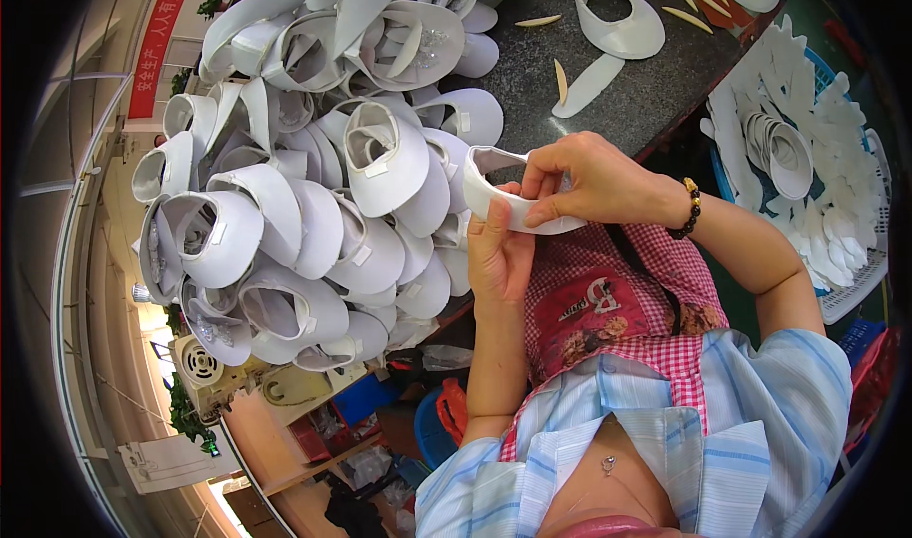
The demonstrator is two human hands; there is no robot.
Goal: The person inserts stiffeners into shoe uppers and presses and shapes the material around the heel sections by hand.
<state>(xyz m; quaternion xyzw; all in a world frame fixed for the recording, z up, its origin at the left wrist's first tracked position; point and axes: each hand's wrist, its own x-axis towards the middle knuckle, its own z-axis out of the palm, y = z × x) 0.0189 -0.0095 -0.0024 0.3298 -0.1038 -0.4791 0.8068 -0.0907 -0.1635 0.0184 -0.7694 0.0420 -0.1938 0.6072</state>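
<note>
Red banner (163, 44) hung far left; white shoe uppers (226, 239) lay heaped beside it; a single white upper (482, 191) was raised at the heap's right edge, before the checked apron; left hand (502, 253) gripped its lower edge; dark surface (522, 68) bore pale slivers (560, 80) and a white insole (591, 86); right hand (597, 188), braceleted, pinched the raised upper's near rim; white lattice basket (860, 286), far right, held white cut pieces (841, 182).
</note>
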